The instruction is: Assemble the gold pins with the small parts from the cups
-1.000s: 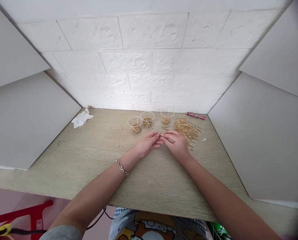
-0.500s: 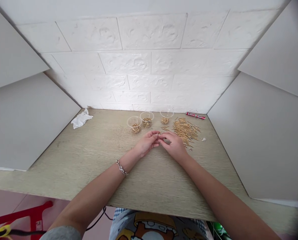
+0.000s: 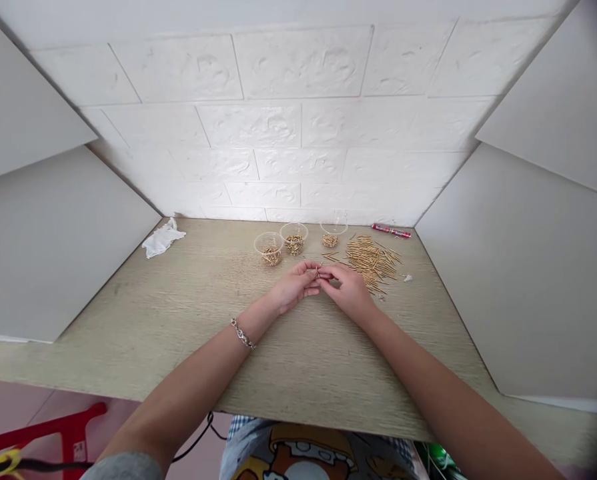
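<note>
My left hand point(image 3: 293, 288) and my right hand point(image 3: 349, 288) meet above the table, fingertips nearly touching. Between their pinched fingers is a slim gold-coloured rod point(image 3: 319, 270); its ends are partly covered, and how many pieces are held is too small to tell. Right beside my right hand lies a loose pile of similar gold rods point(image 3: 371, 259), with a few more rods point(image 3: 331, 256) lying apart, just beyond my fingers. Behind my hands stand a clear plastic cup point(image 3: 257, 247), a second cup point(image 3: 282, 236) and a third cup point(image 3: 334, 232), each holding small gold pieces.
A crumpled white tissue point(image 3: 163, 238) lies at the back left. A red tube point(image 3: 391, 231) rests at the back right, and a white scrap point(image 3: 407, 278) beside the pile. White panels point(image 3: 518, 267) flank the wooden table point(image 3: 178, 327), and a white brick-patterned wall point(image 3: 248, 127) closes the back.
Both hands stay in almost the same place. The gold rod between the fingertips has shifted slightly in angle. Cups and pile are unmoved.
</note>
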Demonstrator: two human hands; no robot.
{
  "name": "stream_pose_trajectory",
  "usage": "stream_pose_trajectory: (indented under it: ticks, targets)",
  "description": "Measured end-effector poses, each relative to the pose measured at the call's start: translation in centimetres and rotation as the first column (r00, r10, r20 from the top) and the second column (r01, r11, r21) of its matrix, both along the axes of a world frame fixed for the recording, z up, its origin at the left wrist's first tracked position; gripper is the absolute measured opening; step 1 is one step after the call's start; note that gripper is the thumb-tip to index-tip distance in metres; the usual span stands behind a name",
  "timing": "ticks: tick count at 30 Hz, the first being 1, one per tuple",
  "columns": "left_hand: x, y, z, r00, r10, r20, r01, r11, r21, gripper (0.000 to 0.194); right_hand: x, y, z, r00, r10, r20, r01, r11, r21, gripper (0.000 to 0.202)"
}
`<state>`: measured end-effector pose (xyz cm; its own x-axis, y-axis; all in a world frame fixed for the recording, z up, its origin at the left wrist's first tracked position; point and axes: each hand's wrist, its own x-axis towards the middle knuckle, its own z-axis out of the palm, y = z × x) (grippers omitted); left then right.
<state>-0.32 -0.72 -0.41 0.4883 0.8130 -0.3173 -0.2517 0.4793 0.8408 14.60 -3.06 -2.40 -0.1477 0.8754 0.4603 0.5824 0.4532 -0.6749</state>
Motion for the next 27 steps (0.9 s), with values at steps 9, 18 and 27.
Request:
stream_pose_trajectory:
  ticks: [9,18,27]
  targets:
    - [-0.35,0.05,-0.06,0.998,-0.065,0.022,0.065,0.998,0.014,0.012,-0.12,-0.17,0.10,1.000,0.003,0.020,-0.003,1.000,-0.013,0.016]
    - [-0.37,0.04,0.18,0.996,-0.084,0.024,0.084,0.996,0.000,0.011,0.00,-0.02,0.09,1.000,0.018,0.021,-0.018,1.000,-0.010,0.012]
    - [-0.36,0.13,0.24,0.996,-0.079,0.032,0.079,0.997,-0.001,0.012,-0.07,-0.20,0.02,1.000,-0.004,0.017,0.003,0.999,0.045,0.017]
